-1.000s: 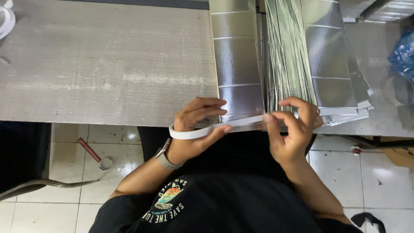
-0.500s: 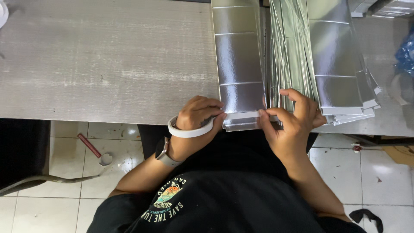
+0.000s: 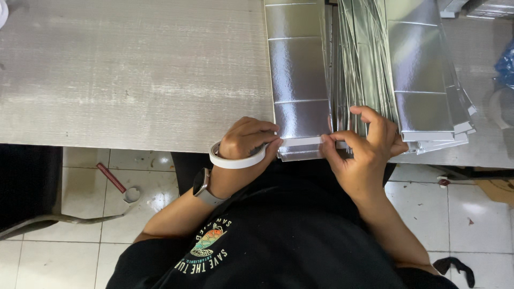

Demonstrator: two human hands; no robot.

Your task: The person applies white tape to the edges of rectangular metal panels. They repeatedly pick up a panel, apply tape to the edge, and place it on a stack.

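Observation:
My left hand [image 3: 247,140] grips a white roll of tape [image 3: 234,161] at the table's near edge, with a smartwatch [image 3: 202,185] on that wrist. A short white strip of tape [image 3: 302,142] runs from the roll across the near end of a silver folded sheet [image 3: 297,80]. My right hand [image 3: 364,147] pinches the strip's right end and presses it onto the sheet's lower edge. The sheet lies lengthwise on the grey table [image 3: 134,75].
A fanned stack of several silver sheets [image 3: 423,75] lies to the right of the one being taped, overhanging the table edge. Below is a tiled floor with a red-handled tool [image 3: 115,182] and a dark chair [image 3: 27,182] at left. Blue plastic [image 3: 506,64] sits far right.
Both hands have moved up to the sheet's near edge. The stretched tape strip is now laid down on the sheet end, and the hands are closer together.

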